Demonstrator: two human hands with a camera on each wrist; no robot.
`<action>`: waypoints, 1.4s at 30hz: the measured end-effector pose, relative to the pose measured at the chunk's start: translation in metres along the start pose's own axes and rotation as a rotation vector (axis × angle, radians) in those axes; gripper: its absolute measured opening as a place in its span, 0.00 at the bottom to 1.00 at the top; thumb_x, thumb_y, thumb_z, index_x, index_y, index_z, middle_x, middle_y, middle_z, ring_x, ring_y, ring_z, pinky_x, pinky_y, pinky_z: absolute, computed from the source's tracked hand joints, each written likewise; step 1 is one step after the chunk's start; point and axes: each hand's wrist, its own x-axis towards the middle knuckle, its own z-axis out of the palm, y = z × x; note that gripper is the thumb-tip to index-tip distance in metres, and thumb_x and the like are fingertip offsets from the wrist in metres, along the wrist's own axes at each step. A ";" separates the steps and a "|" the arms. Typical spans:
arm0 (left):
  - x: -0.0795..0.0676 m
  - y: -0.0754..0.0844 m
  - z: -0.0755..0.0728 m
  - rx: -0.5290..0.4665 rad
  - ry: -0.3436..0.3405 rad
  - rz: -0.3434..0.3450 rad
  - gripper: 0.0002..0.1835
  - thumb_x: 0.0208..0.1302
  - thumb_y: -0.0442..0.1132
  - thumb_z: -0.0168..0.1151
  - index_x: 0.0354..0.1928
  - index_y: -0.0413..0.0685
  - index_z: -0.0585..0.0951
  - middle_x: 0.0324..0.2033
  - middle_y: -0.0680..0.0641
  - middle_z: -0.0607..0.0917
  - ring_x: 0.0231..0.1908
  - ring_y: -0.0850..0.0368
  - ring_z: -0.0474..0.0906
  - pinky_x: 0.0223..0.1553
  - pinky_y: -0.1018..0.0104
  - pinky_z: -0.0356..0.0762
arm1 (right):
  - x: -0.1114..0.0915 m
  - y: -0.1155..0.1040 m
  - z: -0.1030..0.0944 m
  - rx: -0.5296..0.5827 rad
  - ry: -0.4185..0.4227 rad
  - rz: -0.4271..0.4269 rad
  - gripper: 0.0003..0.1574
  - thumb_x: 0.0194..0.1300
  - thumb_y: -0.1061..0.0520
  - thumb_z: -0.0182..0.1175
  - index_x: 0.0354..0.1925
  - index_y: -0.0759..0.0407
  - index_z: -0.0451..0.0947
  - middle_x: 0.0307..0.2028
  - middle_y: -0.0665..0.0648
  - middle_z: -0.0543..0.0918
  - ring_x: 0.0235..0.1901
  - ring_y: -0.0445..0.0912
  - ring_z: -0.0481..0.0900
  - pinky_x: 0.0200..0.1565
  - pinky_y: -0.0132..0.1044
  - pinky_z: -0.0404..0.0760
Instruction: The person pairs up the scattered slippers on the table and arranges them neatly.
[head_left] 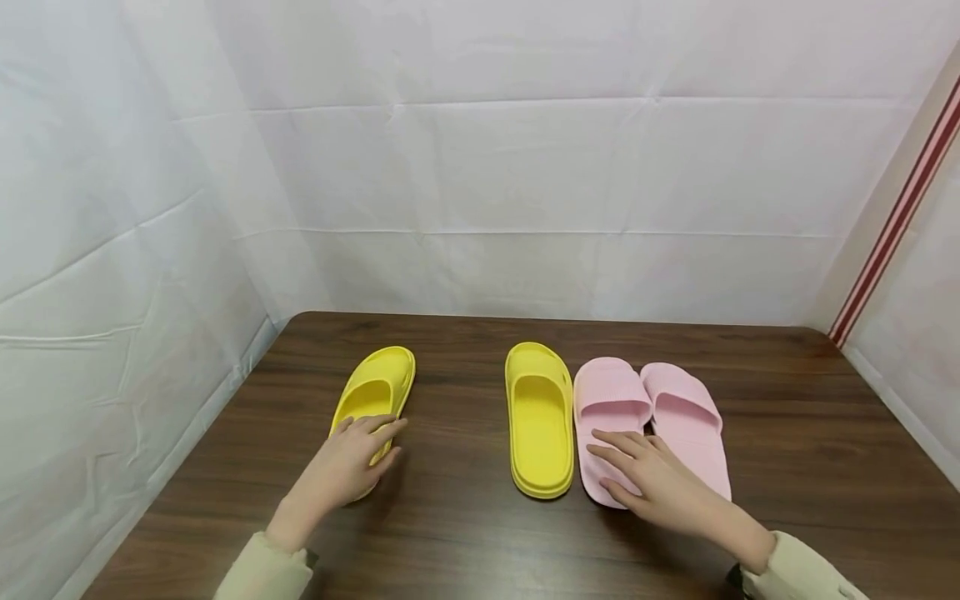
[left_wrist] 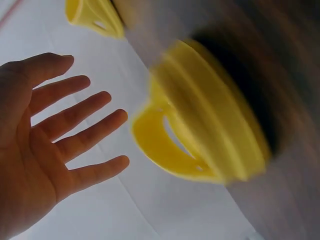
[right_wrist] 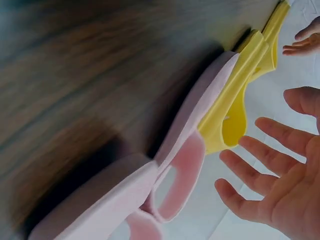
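On the left of the table lies a yellow slipper (head_left: 373, 390), tilted slightly to the right. My left hand (head_left: 348, 461) hovers over its heel end; in the left wrist view the fingers are spread and apart from the slipper. A second yellow slipper (head_left: 540, 433) lies at the middle, toe toward the back. Close beside it are a pink slipper (head_left: 611, 387) and another pink slipper (head_left: 701, 442), side by side with their toes away from me. Above the pink pair is my right hand (head_left: 656, 483), its fingers spread and holding nothing, partly hiding both slippers.
The dark wooden table (head_left: 457, 542) has rounded far corners. White cloth (head_left: 525, 167) hangs behind it and along both sides. A red-striped band (head_left: 900, 212) runs down the cloth at the right.
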 end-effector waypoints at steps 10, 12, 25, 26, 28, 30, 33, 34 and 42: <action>-0.021 -0.029 0.002 0.023 -0.067 -0.086 0.19 0.62 0.41 0.62 0.54 0.42 0.80 0.51 0.40 0.82 0.51 0.41 0.78 0.52 0.37 0.70 | 0.013 -0.004 0.008 0.047 -0.028 0.001 0.25 0.57 0.56 0.64 0.54 0.56 0.77 0.55 0.58 0.79 0.52 0.52 0.77 0.46 0.52 0.71; -0.025 -0.031 0.003 0.027 -0.075 -0.082 0.18 0.63 0.41 0.62 0.53 0.42 0.80 0.51 0.41 0.82 0.51 0.41 0.78 0.51 0.38 0.70 | 0.016 -0.004 0.009 0.055 -0.022 -0.005 0.24 0.57 0.57 0.64 0.54 0.57 0.77 0.55 0.58 0.79 0.53 0.52 0.77 0.46 0.52 0.71; -0.039 -0.034 0.010 0.074 -0.133 -0.023 0.20 0.61 0.45 0.63 0.54 0.47 0.80 0.50 0.42 0.83 0.49 0.44 0.79 0.49 0.36 0.71 | 0.035 -0.017 0.016 0.047 -0.111 -0.065 0.27 0.59 0.54 0.63 0.58 0.56 0.75 0.55 0.58 0.79 0.56 0.54 0.76 0.46 0.51 0.72; -0.040 -0.034 0.010 0.079 -0.142 -0.022 0.20 0.61 0.45 0.62 0.54 0.48 0.80 0.50 0.43 0.83 0.49 0.45 0.80 0.49 0.36 0.71 | 0.036 -0.018 0.017 0.035 -0.113 -0.075 0.28 0.59 0.54 0.63 0.58 0.55 0.75 0.55 0.58 0.80 0.56 0.54 0.76 0.46 0.52 0.72; -0.040 -0.034 0.010 0.093 -0.157 -0.019 0.20 0.61 0.45 0.62 0.54 0.48 0.80 0.50 0.43 0.83 0.49 0.46 0.80 0.49 0.37 0.71 | 0.038 -0.020 0.018 0.005 -0.120 -0.101 0.28 0.59 0.54 0.64 0.59 0.53 0.74 0.55 0.58 0.80 0.55 0.53 0.77 0.46 0.52 0.72; -0.040 -0.035 0.010 0.104 -0.163 -0.015 0.20 0.62 0.46 0.62 0.54 0.48 0.80 0.50 0.43 0.83 0.49 0.46 0.80 0.49 0.37 0.71 | 0.038 -0.021 0.019 -0.026 -0.135 -0.122 0.29 0.58 0.54 0.64 0.59 0.52 0.74 0.55 0.57 0.80 0.55 0.53 0.77 0.45 0.52 0.72; -0.041 -0.035 0.009 0.119 -0.168 -0.004 0.21 0.61 0.46 0.62 0.55 0.47 0.80 0.50 0.43 0.83 0.49 0.46 0.80 0.49 0.37 0.71 | 0.038 -0.022 0.022 -0.053 -0.161 -0.140 0.30 0.57 0.54 0.64 0.60 0.49 0.72 0.54 0.57 0.80 0.54 0.52 0.77 0.45 0.53 0.72; -0.041 -0.035 0.009 0.121 -0.164 0.001 0.21 0.61 0.46 0.62 0.55 0.47 0.80 0.50 0.43 0.83 0.49 0.46 0.80 0.49 0.38 0.71 | 0.038 -0.022 0.023 -0.056 -0.171 -0.141 0.31 0.57 0.54 0.64 0.60 0.48 0.72 0.54 0.56 0.80 0.54 0.52 0.77 0.45 0.53 0.72; -0.039 -0.034 0.009 0.112 -0.155 0.036 0.21 0.61 0.46 0.62 0.55 0.48 0.80 0.49 0.42 0.83 0.48 0.46 0.80 0.47 0.40 0.73 | 0.038 -0.024 0.030 -0.078 -0.212 -0.151 0.30 0.58 0.52 0.65 0.59 0.38 0.73 0.53 0.52 0.82 0.53 0.52 0.76 0.45 0.57 0.72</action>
